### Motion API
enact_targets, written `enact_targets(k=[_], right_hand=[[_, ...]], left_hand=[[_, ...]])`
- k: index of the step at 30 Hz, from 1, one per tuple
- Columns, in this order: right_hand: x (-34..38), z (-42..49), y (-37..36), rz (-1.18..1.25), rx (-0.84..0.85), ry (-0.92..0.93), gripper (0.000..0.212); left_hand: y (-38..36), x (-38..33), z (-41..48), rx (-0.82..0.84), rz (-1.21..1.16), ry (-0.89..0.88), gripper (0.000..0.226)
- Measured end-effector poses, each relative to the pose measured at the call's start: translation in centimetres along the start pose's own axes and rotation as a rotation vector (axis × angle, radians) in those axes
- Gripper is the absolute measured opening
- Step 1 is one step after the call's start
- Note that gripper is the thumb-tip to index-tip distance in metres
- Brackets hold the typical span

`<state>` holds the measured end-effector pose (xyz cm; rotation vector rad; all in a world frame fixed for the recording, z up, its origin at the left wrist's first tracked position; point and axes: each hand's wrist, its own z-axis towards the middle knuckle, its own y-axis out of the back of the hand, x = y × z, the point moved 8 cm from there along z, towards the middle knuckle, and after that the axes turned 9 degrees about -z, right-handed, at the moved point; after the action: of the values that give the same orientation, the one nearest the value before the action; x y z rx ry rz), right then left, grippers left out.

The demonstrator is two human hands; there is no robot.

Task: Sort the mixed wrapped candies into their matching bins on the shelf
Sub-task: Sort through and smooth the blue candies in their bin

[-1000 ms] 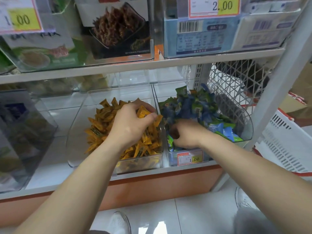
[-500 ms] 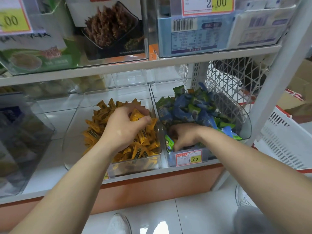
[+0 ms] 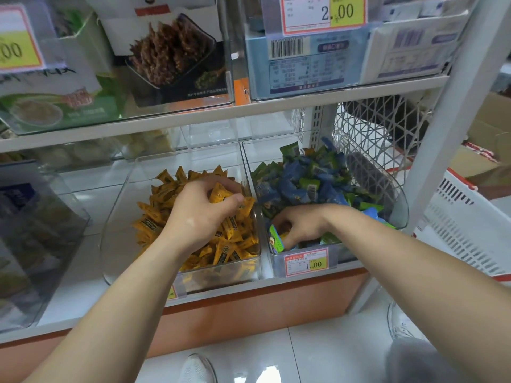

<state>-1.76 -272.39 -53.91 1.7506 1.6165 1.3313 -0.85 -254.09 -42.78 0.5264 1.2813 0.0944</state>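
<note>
1. A person's two bare forearms reached up from the bottom of the view to the lower shelf [image 3: 77,261] of a shop rack. Two clear plastic bins stood side by side at the shelf's front edge.
2. The left bin [image 3: 121,217] held a heap of orange candies [image 3: 229,244], piled against its right wall and front.
3. The left hand [image 3: 199,214] was palm down over that heap, near the bin's right wall. Its thumb and fingers were curled together, pinching one orange candy [image 3: 219,193] just above the pile.
4. The right bin [image 3: 398,200], just beside the left one and toward the shelf's right end, held blue and green candies [image 3: 301,183], heaped highest at the back.
5. The right hand [image 3: 301,226] reached into the front left corner of the right bin, knuckles up. Its fingers were curled down and buried among the wrappers, so it could not be told whether they held anything.
6. A green candy [image 3: 276,240] stood on end against that bin's front left corner, just beside the fingers.
7. A red and yellow price label [image 3: 305,262] reading 1.00 was fixed to the front of the right bin.
8. The upper shelf [image 3: 249,106] carried boxed goods behind clear fronts. A white slatted basket [image 3: 470,239] sat to the right of the rack's upright post.
</note>
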Motion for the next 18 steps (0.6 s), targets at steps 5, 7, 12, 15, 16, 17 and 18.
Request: enact_targets(k=[5,7,12,15,16,17,18], right_hand=[[-0.1,-0.5,1.9,0.091,-0.137,0.006,0.026],[-0.6,-0.8,2.8,0.207,-0.209,0.009,0.022],[-1.8,-1.7,5.5,0.501,-0.466,-0.008,0.028],[-2.6,-2.5,6.7,0.706,-0.621,-0.032,0.03],[-2.9,-2.8,6.8,0.762,-0.65,-0.048,0.034],[-3.1,-2.9,6.8,0.81,-0.666,-0.064,0.039],[-3.2,-3.1,6.8,0.854,-0.677,-0.074,0.043]], left_hand=[[-0.1,-0.1,0.0,0.009,-0.016,0.002,0.009],[0.0,-0.2,0.0,0.005,-0.019,-0.005,0.008],[-0.2,-0.4,0.2,-0.019,-0.063,0.003,0.007],[-0.5,-0.1,0.2,-0.04,-0.164,0.031,0.008],[-0.7,-0.1,0.2,-0.048,-0.216,0.041,0.008],[-0.9,0.0,0.2,-0.054,-0.277,0.05,0.01],[-1.2,0.1,0.3,-0.059,-0.339,0.061,0.012]])
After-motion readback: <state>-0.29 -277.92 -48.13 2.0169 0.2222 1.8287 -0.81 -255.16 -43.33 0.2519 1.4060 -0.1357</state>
